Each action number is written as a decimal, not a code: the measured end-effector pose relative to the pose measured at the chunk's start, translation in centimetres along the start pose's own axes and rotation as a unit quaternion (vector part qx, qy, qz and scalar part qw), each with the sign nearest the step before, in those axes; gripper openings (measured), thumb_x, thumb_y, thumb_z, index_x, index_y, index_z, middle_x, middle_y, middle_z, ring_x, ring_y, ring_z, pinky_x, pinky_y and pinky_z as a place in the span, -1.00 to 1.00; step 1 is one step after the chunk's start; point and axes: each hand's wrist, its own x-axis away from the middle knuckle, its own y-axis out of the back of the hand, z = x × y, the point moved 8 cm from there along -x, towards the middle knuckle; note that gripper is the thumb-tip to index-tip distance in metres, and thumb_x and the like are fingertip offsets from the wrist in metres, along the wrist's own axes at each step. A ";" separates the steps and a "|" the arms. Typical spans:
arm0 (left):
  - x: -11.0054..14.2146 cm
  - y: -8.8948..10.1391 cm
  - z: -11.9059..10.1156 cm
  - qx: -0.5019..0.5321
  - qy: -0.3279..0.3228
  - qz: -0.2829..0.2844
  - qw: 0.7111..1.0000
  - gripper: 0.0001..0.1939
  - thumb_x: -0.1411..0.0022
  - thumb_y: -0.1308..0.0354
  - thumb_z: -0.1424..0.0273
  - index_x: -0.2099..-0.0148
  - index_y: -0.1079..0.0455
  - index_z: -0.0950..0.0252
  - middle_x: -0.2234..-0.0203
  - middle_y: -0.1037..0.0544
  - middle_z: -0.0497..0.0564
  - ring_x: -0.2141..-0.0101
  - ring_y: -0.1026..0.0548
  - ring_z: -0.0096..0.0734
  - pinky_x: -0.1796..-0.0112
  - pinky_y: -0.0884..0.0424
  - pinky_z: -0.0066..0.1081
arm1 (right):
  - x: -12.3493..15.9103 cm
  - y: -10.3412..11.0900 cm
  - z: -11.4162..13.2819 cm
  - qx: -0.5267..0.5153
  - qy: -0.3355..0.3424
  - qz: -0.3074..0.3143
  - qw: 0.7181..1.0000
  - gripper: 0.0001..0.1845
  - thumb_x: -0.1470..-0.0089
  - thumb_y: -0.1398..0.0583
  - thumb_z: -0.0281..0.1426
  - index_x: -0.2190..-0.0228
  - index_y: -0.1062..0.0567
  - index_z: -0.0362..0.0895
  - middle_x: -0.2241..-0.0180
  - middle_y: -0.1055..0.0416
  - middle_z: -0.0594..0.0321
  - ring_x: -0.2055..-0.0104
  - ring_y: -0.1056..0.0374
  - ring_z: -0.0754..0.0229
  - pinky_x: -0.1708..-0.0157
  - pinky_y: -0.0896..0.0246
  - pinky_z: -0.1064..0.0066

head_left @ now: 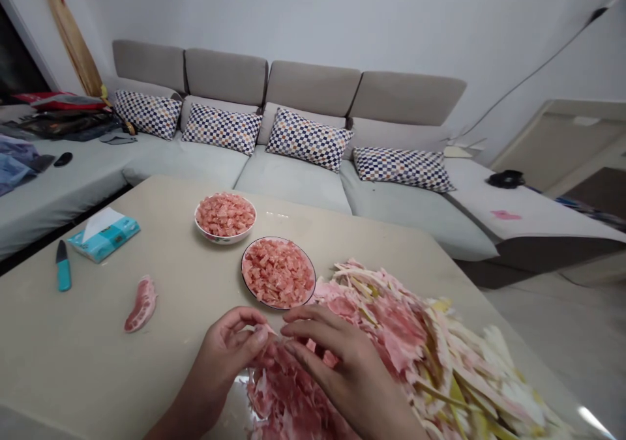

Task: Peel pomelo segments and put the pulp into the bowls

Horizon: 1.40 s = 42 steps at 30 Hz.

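My left hand (pixel 235 342) pinches a small piece of pink pomelo flesh (pixel 265 336) between thumb and fingers. Close against it, my right hand (pixel 337 349) has thumb and fingertips drawn together at the piece's edge; what they grip is too small to make out. Below both hands lies a pile of thin pink pomelo membranes (pixel 288 401). Just beyond them stands a plate (pixel 243 277) heaped with pomelo pulp (pixel 278 272). Farther back is a bowl (pixel 225 238) full of similar pulp. One pomelo segment (pixel 141 304), partly in its pale skin, rests to the left.
A large heap of pomelo peel and membranes (pixel 440 355) covers the table's right side. On the left lie a knife with a teal handle (pixel 64 274) and a blue tissue pack (pixel 105 234). A grey sofa (pixel 288 182) with checked cushions (pixel 310 138) runs behind the table (pixel 186 388).
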 end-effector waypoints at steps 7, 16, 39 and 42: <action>0.0 0.0 0.1 0.007 0.001 0.001 1.000 -0.73 -0.11 -0.30 0.26 0.21 -0.41 0.31 0.34 -0.58 0.04 0.41 -0.52 -0.42 0.27 -0.47 -0.37 | -0.4 -0.7 1.0 -0.026 0.024 -0.008 0.999 -0.82 -0.14 -0.15 -0.50 0.31 -0.55 -0.06 0.32 -0.53 0.21 0.29 -0.44 0.19 0.27 -0.35 0.42; 0.4 -0.9 0.2 0.022 0.006 0.052 0.998 -0.77 -0.08 -0.33 0.30 0.24 -0.45 0.31 0.48 -0.54 -0.01 0.44 -0.49 -0.43 0.35 -0.44 -0.42 | 0.0 -0.9 0.9 -0.028 0.003 -0.006 1.000 -0.84 -0.14 -0.08 -0.53 0.42 -0.43 -0.12 0.44 -0.40 0.25 0.43 -0.32 0.26 0.43 -0.21 0.48; 0.3 -1.3 0.3 0.103 -0.003 0.101 0.990 -0.84 -0.13 -0.31 0.36 0.24 -0.45 0.28 0.47 -0.50 -0.05 0.47 -0.46 -0.52 0.35 -0.42 -0.46 | -0.3 -0.6 0.2 -0.095 -0.010 0.013 0.995 -0.86 -0.12 -0.22 -0.49 0.31 -0.58 -0.05 0.29 -0.56 0.24 0.21 -0.46 0.18 0.18 -0.35 0.37; 0.3 -1.4 0.4 0.092 0.003 0.098 0.991 -0.85 -0.12 -0.31 0.39 0.25 -0.44 0.28 0.45 -0.50 -0.05 0.45 -0.47 -0.52 0.35 -0.43 -0.46 | -0.5 -0.6 0.5 -0.104 -0.007 0.013 0.995 -0.83 -0.11 -0.21 -0.54 0.33 -0.59 -0.06 0.32 -0.56 0.24 0.25 -0.47 0.20 0.22 -0.35 0.39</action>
